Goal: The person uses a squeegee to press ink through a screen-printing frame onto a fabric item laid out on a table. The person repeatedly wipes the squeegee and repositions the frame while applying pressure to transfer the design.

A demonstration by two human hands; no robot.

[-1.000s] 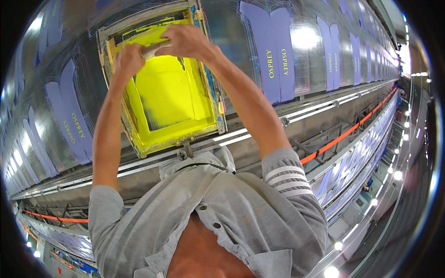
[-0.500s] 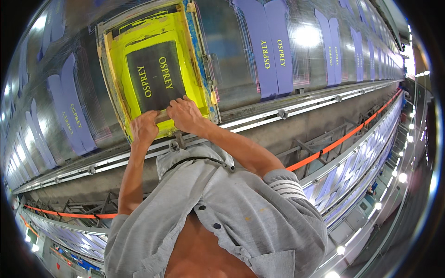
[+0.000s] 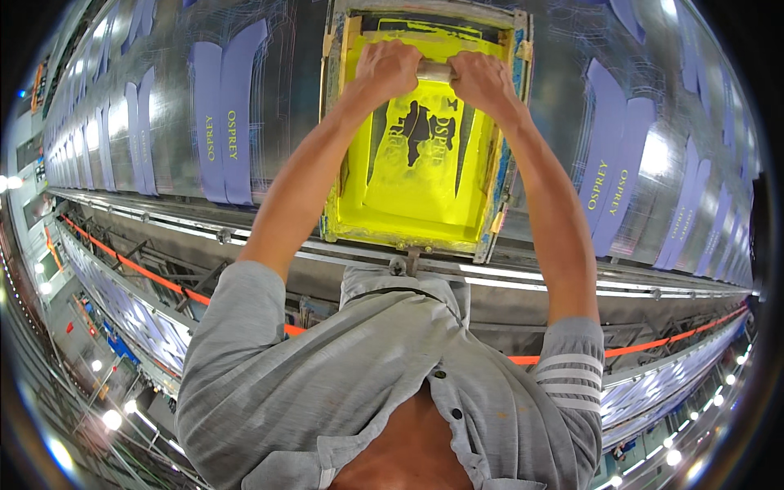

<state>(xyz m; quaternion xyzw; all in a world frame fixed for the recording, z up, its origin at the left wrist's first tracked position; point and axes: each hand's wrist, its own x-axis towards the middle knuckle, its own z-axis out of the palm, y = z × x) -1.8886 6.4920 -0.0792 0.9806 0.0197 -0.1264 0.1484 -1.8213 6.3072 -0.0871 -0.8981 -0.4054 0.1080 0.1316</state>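
Note:
Both my hands grip a squeegee (image 3: 435, 71) by its pale bar-shaped handle, near the far end of a screen-printing frame (image 3: 333, 106). My left hand (image 3: 389, 69) is closed round the left part, my right hand (image 3: 483, 77) round the right part, with a short stretch of handle bare between them. Its blade is hidden. Bright yellow ink (image 3: 425, 219) lies inside the frame and covers much of the dark mesh. A ragged dark patch (image 3: 418, 135) shows through in the middle, beside printed lettering.
The frame rests on a long dark table (image 3: 282, 106). Paired purple pieces with yellow lettering lie on both sides, such as a left pair (image 3: 219, 122) and a right pair (image 3: 614, 155). A metal rail (image 3: 523, 282) runs along the near edge, with an orange strip (image 3: 653, 346) beyond it.
Both hands have moved the squeegee from the frame's near end to its far end. Yellow ink now coats much of the formerly dark mesh. The view has swung, so the frame sits further right.

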